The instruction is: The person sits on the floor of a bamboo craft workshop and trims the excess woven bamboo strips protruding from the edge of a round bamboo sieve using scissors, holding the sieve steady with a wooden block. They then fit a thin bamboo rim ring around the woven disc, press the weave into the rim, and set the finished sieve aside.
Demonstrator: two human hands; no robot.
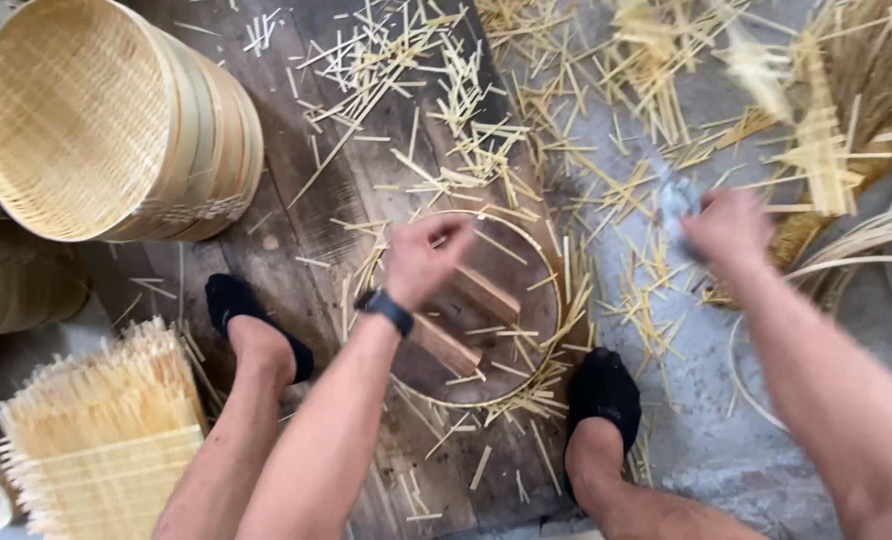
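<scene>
My left hand (421,258), with a dark watch at the wrist, hovers over a round bamboo hoop (554,300) that lies on dark wooden boards; its fingers are curled and I cannot see anything in them. Inside the hoop lie two short wooden blocks (466,320). My right hand (728,228) is up at the right, closed on a small grey blurred object (674,195) that I cannot identify. Both feet in black socks (606,390) rest beside the hoop.
Cut bamboo slivers (466,110) litter the boards and concrete. A stack of round woven bamboo baskets (106,120) lies on its side at upper left. A bundle of bamboo strips (106,430) sits at lower left. Bent bamboo rims (856,250) and straw-coloured fibres are at right.
</scene>
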